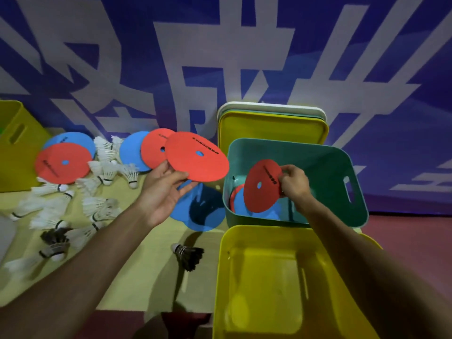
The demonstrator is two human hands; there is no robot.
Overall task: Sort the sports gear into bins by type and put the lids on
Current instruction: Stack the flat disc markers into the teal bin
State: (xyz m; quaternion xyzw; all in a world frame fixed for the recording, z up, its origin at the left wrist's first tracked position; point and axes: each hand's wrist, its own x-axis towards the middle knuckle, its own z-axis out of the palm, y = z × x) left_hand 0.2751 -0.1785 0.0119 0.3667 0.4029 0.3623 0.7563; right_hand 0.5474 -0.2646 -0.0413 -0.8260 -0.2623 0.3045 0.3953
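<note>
- Gripping the first red disc (198, 156) by its near edge, thumb above and fingers beneath, the left hand (166, 189) held it over the table (151, 265), left of the teal bin (318, 152).
- The right hand (294, 183) pinched the second red disc (263, 185) by its right edge. The disc was tilted steeply over the teal bin's open mouth.
- A blue disc (198, 211) lay on the table under the left hand, just beside the teal bin.
- Behind it, a rear red disc (154, 150) overlapped a rear blue disc (132, 150). A far-left red disc (63, 162) covered part of a far-left blue disc (71, 139).
- White shuttlecocks (105, 148) were scattered across the table's left half, between and beside these discs. A dark shuttlecock (188, 256) lay alone near the front yellow bin (269, 277).
- The teal bin held stacked discs (269, 215), blue and red, on its floor.
- The front yellow bin stood open, touching the teal bin's near wall.
- Leaning lids (271, 126), yellow in front, stood behind the teal bin.
- A side yellow bin (17, 143) stood at the far left.
</note>
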